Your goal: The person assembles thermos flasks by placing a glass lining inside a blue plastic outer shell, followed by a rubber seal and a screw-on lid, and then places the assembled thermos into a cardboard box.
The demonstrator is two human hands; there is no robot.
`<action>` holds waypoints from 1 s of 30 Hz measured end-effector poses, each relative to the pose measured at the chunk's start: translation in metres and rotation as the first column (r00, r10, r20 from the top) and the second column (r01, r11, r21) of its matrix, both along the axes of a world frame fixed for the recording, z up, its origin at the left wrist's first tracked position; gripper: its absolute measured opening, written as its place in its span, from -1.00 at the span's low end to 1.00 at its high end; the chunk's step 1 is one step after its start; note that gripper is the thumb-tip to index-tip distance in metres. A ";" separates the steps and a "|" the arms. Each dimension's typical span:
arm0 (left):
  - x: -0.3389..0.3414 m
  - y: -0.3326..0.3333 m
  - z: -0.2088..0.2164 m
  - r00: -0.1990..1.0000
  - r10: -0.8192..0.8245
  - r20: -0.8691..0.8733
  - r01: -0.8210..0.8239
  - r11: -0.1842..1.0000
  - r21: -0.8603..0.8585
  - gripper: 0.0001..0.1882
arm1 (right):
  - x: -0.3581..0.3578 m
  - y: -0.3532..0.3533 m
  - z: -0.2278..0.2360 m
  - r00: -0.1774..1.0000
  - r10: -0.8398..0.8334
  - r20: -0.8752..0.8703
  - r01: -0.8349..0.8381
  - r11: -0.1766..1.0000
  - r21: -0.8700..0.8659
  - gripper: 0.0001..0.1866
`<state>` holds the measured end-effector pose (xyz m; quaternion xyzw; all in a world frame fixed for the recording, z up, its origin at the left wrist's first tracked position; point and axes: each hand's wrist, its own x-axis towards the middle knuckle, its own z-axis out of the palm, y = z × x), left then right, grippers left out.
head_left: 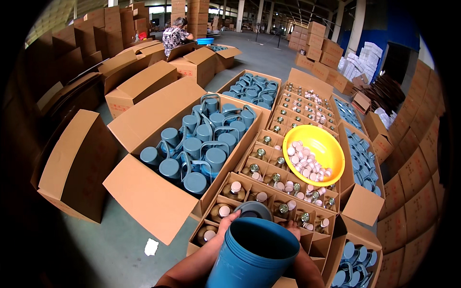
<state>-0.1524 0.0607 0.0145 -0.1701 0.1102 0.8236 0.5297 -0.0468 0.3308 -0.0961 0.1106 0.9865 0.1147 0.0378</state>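
A blue open-mouthed flask casing (257,254) stands upright between my forearms, its threaded rim toward me. My left hand (229,224) is closed on the edge of a grey-blue lid (255,210) just beyond the casing. My right hand (292,229) reaches behind the casing with its fingers curled low among the glass bottles; what they grip, if anything, is hidden. Those bottles stand in a divided carton (245,184), and some carry pale pink stoppers (224,211). On the carton behind rests a yellow basin (337,158) holding many loose pink stoppers (306,161).
To the left, an open carton (158,103) is packed with blue handled flasks (192,146). More flask cartons (359,161) line the right side, beside stacked boxes (418,206). A white scrap (151,247) lies on the floor. Another person (174,37) works farther back, near a blue basin (205,42).
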 end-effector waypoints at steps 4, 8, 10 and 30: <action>0.001 -0.010 0.021 0.995 -0.029 0.092 0.027 0.999 0.031 -0.58 | 0.017 -0.001 0.000 0.988 -0.044 -0.151 0.039 0.999 -0.035 -0.77; 0.002 -0.011 0.038 0.995 -0.042 0.096 0.043 0.999 -0.011 -0.58 | 0.016 -0.001 0.010 0.990 -0.035 -0.140 0.026 0.997 -0.067 -0.79; 0.003 -0.008 0.021 0.996 -0.014 0.083 0.016 1.000 -0.019 -0.57 | 0.008 -0.002 0.020 0.992 -0.094 -0.083 0.080 0.983 -0.165 -0.77; 0.000 0.004 0.001 0.994 -0.104 0.040 0.104 0.995 0.000 -0.56 | -0.016 -0.052 0.008 0.901 -0.433 -0.009 0.373 0.788 -0.490 -0.56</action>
